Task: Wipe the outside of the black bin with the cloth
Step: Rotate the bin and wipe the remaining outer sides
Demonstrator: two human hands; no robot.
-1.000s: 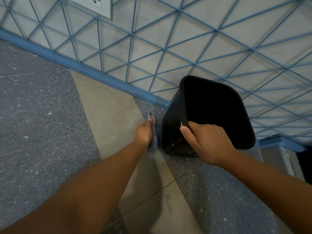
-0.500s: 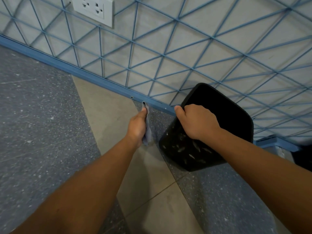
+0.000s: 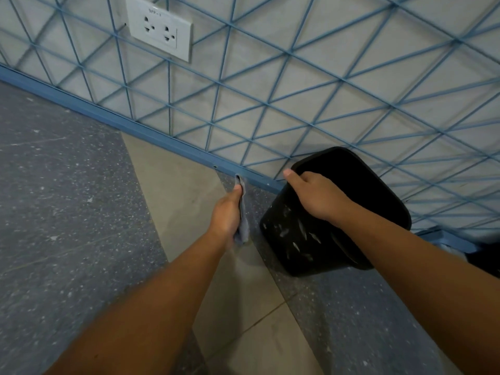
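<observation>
My right hand grips the rim of the bin, fingers curled over its near-left edge and closed on it. The bin stands on the floor close to the wall, just in front of the blue baseboard, and it is tilted, its open mouth turned up and away toward the wall so that its near side faces me. That near side is glossy black and carries pale streaks and smudges. My left hand is just beside the bin, to its left, and apart from it; its fingers are closed around the cloth, a grey-blue rag bunched in my fist, with one end sticking up past my thumb and the rest hanging below my palm. The cloth does not touch the bin. Under my left hand runs a beige strip of floor, with dark speckled grey on either side; the bin sits on the speckled part to the right of that strip. The wall is pale with a grid of blue lines crossing in triangles, and a white double socket sits high on it, well away to the left of the bin. Both my forearms are bare.
</observation>
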